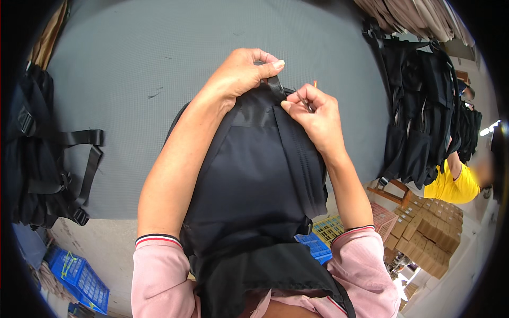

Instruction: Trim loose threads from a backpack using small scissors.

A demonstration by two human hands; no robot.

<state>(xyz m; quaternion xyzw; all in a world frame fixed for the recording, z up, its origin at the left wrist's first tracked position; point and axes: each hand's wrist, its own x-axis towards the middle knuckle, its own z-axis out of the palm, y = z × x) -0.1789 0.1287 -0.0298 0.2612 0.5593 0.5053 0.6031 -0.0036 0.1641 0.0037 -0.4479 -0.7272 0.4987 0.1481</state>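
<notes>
While the left hand [241, 74] pinches a black backpack's [254, 175] top strap [275, 86] at frame centre, the right hand [313, 116] grips small snips [303, 99] beside it.

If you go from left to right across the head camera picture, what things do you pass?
Pile of black strapped bags → left hand → right hand → hanging black bags → person in yellow.
</notes>
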